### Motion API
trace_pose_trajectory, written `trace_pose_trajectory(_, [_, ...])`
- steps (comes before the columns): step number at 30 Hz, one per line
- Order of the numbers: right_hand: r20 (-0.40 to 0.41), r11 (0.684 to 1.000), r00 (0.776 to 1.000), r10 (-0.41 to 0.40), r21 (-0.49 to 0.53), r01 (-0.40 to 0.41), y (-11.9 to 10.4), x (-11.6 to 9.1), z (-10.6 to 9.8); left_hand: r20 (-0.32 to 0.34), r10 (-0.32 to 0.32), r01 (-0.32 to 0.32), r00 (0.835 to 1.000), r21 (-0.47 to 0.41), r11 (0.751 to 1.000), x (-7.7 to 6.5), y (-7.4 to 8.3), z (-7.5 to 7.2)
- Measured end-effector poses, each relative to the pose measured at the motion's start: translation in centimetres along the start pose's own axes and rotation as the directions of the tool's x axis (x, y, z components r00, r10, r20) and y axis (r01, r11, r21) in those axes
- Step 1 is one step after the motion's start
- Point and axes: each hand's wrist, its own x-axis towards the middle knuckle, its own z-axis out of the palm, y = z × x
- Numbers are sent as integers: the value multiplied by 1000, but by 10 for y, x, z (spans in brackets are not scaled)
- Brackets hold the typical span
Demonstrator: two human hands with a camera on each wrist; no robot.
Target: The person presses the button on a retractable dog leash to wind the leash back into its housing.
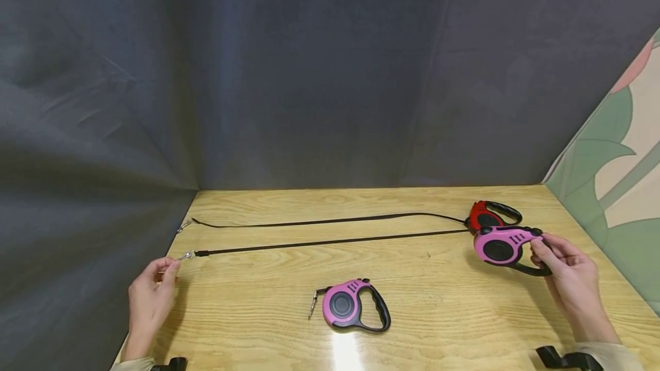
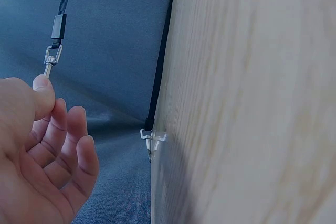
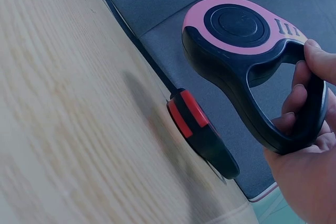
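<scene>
Fingers [image 2: 54, 139] of the left hand [image 1: 150, 296] pinch a clip [image 1: 187, 255], strap [image 1: 330, 242] stretched rightward to a pink reel [image 1: 498, 249] the right hand [image 1: 571, 273] grips.

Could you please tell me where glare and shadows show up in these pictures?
Head view: a white glare patch on the table, just below the lower pink leash, plus soft shadows beside the left hand and below the held pink leash; left wrist view: a faint shadow on the table near the lying clip; right wrist view: a darker shadow alongside the red leash.
</scene>
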Motion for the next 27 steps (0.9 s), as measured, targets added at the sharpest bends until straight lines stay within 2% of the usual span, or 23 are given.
trace_pose_trajectory(14, [21, 1000, 1000, -8, -13, 9, 3, -1, 1, 29, -13, 12, 999, 4, 1000, -2, 3, 0])
trace_pose_trajectory(27, [34, 1000, 999, -12, -11, 12, 4, -3, 4, 21, -13, 13, 1000, 6, 1000, -2, 3, 0])
